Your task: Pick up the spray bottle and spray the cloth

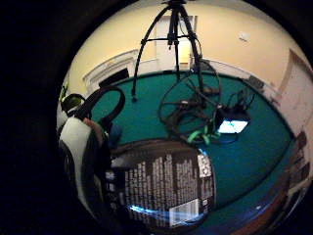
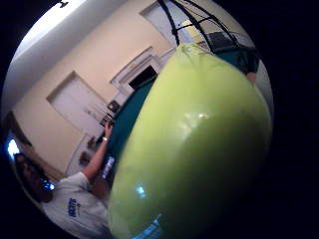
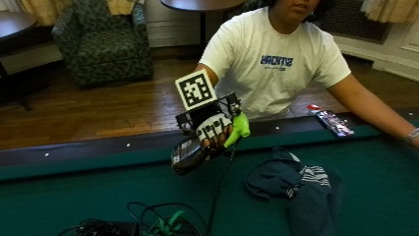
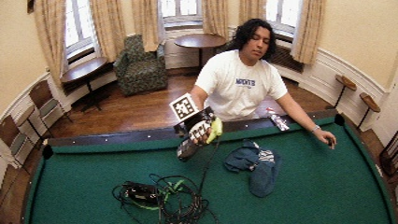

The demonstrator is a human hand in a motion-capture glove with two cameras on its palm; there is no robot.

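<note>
Pick-up step complete, spray step pending. Right hand at frame centre of the outside view, fingers curled round the spray bottle, lifted clear of the green table, tilted, lime-green head uppermost. Cloth crumpled on the felt at lower right, well apart. Next: carry toward the cloth, aim nozzle down at it, squeeze trigger.

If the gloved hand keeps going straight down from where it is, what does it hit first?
Probably bare green felt. The right hand holds the spray bottle above the table, with the cloth off to one side; depth is uncertain.
</note>
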